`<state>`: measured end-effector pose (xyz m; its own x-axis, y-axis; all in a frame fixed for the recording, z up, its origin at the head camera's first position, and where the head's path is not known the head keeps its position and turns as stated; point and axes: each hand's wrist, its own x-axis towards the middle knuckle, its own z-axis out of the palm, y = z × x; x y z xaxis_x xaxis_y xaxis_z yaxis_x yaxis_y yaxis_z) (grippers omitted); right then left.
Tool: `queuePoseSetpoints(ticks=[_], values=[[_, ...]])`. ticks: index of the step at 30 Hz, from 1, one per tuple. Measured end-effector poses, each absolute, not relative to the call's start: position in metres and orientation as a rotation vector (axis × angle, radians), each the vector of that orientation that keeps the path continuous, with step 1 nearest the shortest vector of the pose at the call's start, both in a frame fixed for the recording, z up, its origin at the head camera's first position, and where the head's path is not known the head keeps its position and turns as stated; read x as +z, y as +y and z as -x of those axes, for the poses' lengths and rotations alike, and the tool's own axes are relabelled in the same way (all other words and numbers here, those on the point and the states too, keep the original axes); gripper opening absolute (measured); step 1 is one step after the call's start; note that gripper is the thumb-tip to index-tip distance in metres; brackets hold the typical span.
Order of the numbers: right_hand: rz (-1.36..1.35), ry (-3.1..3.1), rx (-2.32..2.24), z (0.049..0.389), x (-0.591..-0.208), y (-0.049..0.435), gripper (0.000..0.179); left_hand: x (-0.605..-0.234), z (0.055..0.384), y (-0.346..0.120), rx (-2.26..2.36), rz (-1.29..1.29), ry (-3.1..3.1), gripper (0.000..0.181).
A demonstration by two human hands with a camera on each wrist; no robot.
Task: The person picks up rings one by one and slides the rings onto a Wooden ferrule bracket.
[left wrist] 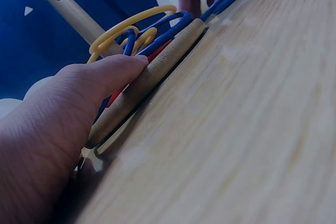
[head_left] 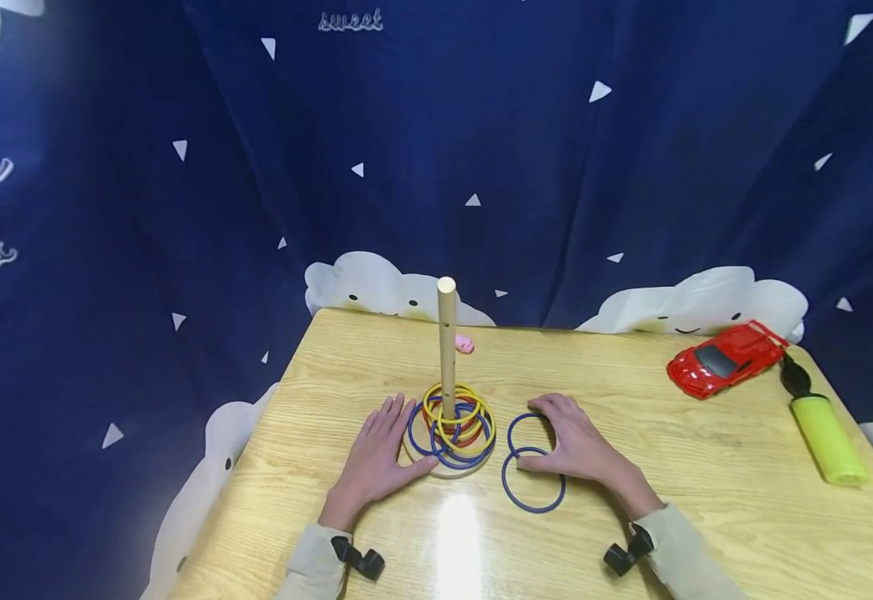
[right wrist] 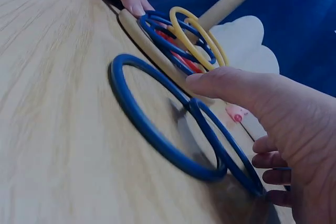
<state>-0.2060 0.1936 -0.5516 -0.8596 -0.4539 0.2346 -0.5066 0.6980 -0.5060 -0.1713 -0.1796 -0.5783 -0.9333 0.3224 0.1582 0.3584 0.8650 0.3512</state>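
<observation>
A wooden peg [head_left: 447,358] stands upright on a round wooden base [left wrist: 152,74]. Several yellow [head_left: 454,387], blue and red rings lie in a loose pile around its foot. My left hand [head_left: 380,458] lies against the base's left side, fingers straight, thumb at the near rim by the pile. To the right of the base, two blue rings [head_left: 532,510] lie flat on the table, one overlapping the other. My right hand [head_left: 579,442] is spread over their right side with thumb and fingers apart. In the right wrist view its fingertips hover near the farther blue ring [right wrist: 231,137]; contact is unclear.
Behind the peg sits a small pink object [head_left: 465,343]. A red toy car [head_left: 725,360] stands at the back right, beside a yellow-green pump [head_left: 829,437] with a black end. A dark blue curtain [head_left: 526,167] hangs behind the wooden table [head_left: 631,542].
</observation>
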Motion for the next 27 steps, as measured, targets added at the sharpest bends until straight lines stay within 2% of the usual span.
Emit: queuePoseSetpoints(ticks=[14,27], values=[[-0.726,-2.782,0.823,0.201,-0.566,0.209,0.096,-0.581,0.172,-0.18,-0.597,0.525,-2.953,0.108],[-0.745,-2.775,0.83,0.2,-0.567,0.211,0.098,-0.581,0.172,-0.18,-0.608,0.528,-2.945,0.107]])
